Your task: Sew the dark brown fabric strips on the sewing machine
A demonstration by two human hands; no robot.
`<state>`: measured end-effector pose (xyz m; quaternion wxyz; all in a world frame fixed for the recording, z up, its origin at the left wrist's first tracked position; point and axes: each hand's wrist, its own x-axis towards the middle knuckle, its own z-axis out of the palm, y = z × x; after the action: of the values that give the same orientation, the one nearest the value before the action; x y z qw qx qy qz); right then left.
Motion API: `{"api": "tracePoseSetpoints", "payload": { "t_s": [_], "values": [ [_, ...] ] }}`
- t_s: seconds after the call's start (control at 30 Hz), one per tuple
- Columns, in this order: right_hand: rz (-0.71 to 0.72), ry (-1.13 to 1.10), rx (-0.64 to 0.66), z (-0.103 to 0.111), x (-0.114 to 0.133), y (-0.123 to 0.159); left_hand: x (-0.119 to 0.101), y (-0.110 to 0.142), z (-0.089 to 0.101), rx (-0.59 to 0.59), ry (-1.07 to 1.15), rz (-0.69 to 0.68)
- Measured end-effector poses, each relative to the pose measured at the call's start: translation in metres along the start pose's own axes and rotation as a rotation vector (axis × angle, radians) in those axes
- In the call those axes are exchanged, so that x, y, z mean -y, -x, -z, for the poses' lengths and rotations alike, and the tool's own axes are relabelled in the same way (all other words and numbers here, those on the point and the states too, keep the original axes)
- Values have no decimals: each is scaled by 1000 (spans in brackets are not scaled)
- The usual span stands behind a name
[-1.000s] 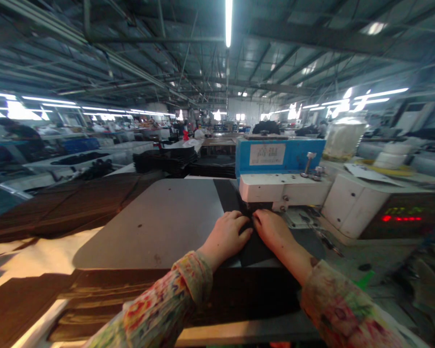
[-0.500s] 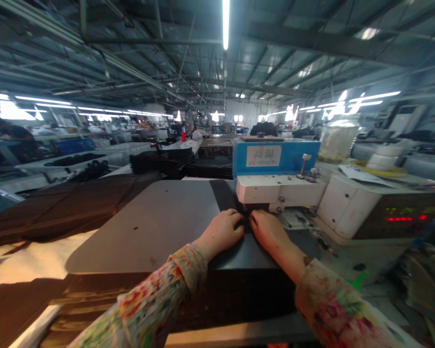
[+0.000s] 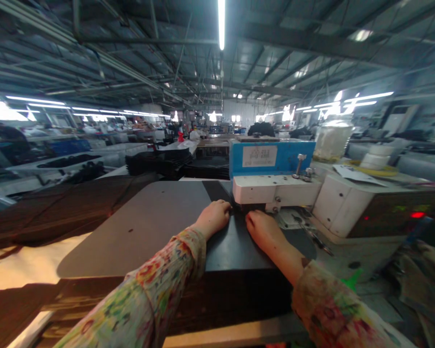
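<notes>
A black fabric strip [image 3: 215,190] lies across the smooth grey work plate [image 3: 159,227] and runs in beside the white machine head [image 3: 275,190] with its blue cover [image 3: 290,157]. On the strip's near edge, left of the head, my left hand [image 3: 214,218] has its fingers curled down and closed on it. Just in front of the head, my right hand [image 3: 264,232] is closed too, its fingertips bent under against the dark material. A bare patch of plate shows between the hands. What lies under the fingertips is mostly hidden.
Dark brown fabric [image 3: 58,205] spreads at the left. Stacked black pieces [image 3: 159,162] lie behind the plate. At right stand a control box [image 3: 362,208] with red lights, a clear jar [image 3: 332,140] and a white bottle [image 3: 377,157]. Thread snips [image 3: 321,241] lie near the head.
My left hand has moved forward and left, widening the gap to my right hand, which has shifted only slightly. Fewer red lights show on the control box. The view has drifted a little.
</notes>
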<state>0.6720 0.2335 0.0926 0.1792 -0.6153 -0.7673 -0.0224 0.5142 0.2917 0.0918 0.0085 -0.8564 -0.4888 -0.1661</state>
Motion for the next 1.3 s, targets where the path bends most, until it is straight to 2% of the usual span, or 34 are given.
{"api": "tracePoseSetpoints", "payload": {
  "t_s": [0.13, 0.23, 0.37, 0.5, 0.6, 0.73, 0.8, 0.9, 1.03, 1.1, 1.17, 1.3],
  "values": [
    [86, -175, -17, 3, -2, 18, 21, -3, 6, 8, -51, 37],
    [138, -327, -68, 2, -4, 32, 26, 0, 16, 25, -89, 9],
    [154, -377, -108, 1, -4, 38, 16, 3, 29, 113, -224, -101],
    [161, -404, -119, 1, -5, 39, -1, 3, 34, 159, -367, -75],
    [161, -408, -129, 1, -5, 39, -4, 2, 30, 148, -396, -120],
    [154, -371, -150, 2, -3, 40, 5, 7, 24, 80, -424, -64],
    [149, -356, -154, 4, -2, 42, 10, 19, 26, 62, -420, -64],
    [151, -347, -166, 5, 0, 49, 7, 52, 35, 56, -372, -86],
    [168, -382, -201, 4, 7, 72, -15, 106, 51, 106, -307, -52],
    [192, -479, -211, 3, 17, 88, -28, 128, 57, 141, -293, -25],
    [206, -624, -148, 1, 29, 104, -41, 145, 60, 172, -287, -6],
    [106, -906, 131, -8, 52, 131, -61, 165, 56, 197, -289, -2]
  ]
}}
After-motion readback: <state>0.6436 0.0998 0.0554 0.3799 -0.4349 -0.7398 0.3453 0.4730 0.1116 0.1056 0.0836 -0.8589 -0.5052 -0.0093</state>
